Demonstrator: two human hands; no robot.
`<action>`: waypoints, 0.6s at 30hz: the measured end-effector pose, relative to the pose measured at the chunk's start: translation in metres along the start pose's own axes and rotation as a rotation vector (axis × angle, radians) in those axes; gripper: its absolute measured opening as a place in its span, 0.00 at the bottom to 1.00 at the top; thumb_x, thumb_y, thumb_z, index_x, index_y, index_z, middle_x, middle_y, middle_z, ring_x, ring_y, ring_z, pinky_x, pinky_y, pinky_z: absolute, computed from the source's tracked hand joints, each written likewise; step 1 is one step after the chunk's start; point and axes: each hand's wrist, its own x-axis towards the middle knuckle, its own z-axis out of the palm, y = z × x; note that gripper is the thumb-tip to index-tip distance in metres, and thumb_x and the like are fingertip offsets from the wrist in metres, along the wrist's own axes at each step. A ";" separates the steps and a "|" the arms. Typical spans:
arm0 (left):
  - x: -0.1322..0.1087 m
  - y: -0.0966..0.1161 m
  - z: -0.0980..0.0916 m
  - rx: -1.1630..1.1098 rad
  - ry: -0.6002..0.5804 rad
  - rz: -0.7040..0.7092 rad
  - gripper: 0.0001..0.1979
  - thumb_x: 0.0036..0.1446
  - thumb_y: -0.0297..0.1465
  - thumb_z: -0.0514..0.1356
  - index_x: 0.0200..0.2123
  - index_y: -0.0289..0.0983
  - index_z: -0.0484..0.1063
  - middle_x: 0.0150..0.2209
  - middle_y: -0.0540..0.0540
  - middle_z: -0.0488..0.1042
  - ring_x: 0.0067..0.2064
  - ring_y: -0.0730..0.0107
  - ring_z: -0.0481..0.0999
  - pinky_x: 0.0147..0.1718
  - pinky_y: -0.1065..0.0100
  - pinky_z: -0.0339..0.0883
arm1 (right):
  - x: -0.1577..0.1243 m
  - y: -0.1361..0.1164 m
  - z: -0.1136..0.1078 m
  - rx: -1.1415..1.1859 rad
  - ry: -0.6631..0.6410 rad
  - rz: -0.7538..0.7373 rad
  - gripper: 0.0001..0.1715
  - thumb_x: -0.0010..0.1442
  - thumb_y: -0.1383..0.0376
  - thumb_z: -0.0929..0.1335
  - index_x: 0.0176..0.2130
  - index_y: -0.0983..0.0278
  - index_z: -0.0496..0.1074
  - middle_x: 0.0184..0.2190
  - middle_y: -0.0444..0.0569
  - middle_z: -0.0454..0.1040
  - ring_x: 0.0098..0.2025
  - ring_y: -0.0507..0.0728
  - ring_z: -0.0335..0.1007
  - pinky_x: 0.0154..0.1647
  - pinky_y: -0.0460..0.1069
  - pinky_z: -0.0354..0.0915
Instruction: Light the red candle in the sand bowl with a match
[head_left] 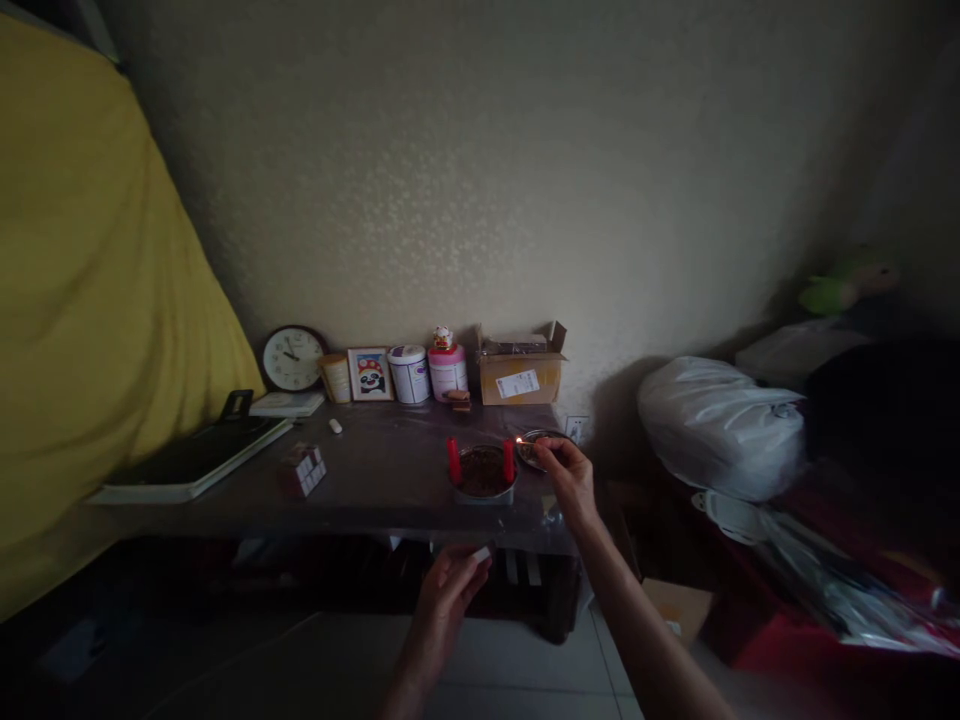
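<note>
My right hand [568,475] is pinched on a burning match [523,442], whose small flame sits right beside the right red candle [509,461]. A second red candle [454,460] stands on the left of a round metal bowl [484,473] filled with dark material, on the low table [375,480]. My left hand [450,582] hangs below the table's front edge, its fingers closed around a small white matchbox [482,553]. A small metal dish [538,444] lies just behind my right hand.
Along the wall stand a clock [292,358], a framed picture [370,375], two tubs [427,372] and a cardboard box [521,372]. A folder [191,460] and a small box [304,468] lie at the table's left. A white bag [720,425] bulges on the right.
</note>
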 end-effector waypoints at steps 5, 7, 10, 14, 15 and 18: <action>0.000 0.002 0.001 0.006 -0.022 0.003 0.10 0.48 0.34 0.64 0.34 0.36 0.74 0.38 0.44 0.76 0.43 0.64 0.74 0.44 0.65 0.66 | 0.002 0.007 0.003 -0.012 -0.007 0.007 0.16 0.47 0.55 0.71 0.30 0.65 0.71 0.31 0.47 0.74 0.31 0.53 0.68 0.33 0.48 0.64; 0.000 0.002 0.001 0.006 -0.016 0.001 0.10 0.48 0.34 0.64 0.34 0.36 0.74 0.38 0.44 0.76 0.42 0.64 0.74 0.44 0.65 0.66 | 0.003 0.008 0.004 -0.018 0.000 0.008 0.16 0.47 0.55 0.70 0.30 0.65 0.71 0.31 0.47 0.74 0.31 0.53 0.68 0.33 0.48 0.64; 0.001 0.001 0.000 0.002 -0.010 -0.002 0.10 0.47 0.34 0.64 0.33 0.36 0.74 0.37 0.44 0.76 0.41 0.65 0.74 0.43 0.66 0.66 | 0.004 0.011 0.006 -0.030 0.010 0.009 0.17 0.47 0.54 0.70 0.30 0.65 0.72 0.31 0.47 0.74 0.31 0.54 0.68 0.34 0.48 0.64; 0.001 0.000 -0.001 -0.005 -0.002 -0.005 0.11 0.46 0.35 0.65 0.33 0.36 0.74 0.37 0.43 0.76 0.41 0.63 0.74 0.43 0.64 0.66 | 0.007 0.015 0.008 -0.051 0.015 0.015 0.16 0.47 0.55 0.71 0.31 0.66 0.72 0.31 0.47 0.74 0.31 0.54 0.68 0.34 0.48 0.64; 0.001 0.000 -0.001 -0.004 0.001 -0.006 0.11 0.46 0.35 0.65 0.34 0.36 0.74 0.37 0.43 0.76 0.42 0.63 0.74 0.44 0.64 0.66 | 0.008 0.015 0.008 -0.056 0.017 0.015 0.16 0.47 0.55 0.71 0.31 0.66 0.72 0.30 0.47 0.74 0.31 0.54 0.68 0.34 0.48 0.63; 0.002 -0.001 -0.001 0.004 -0.005 0.004 0.12 0.47 0.35 0.64 0.35 0.35 0.74 0.38 0.42 0.76 0.42 0.63 0.75 0.44 0.63 0.66 | 0.009 0.017 0.009 -0.063 0.021 0.015 0.15 0.46 0.56 0.71 0.30 0.66 0.72 0.30 0.46 0.74 0.31 0.53 0.68 0.35 0.48 0.63</action>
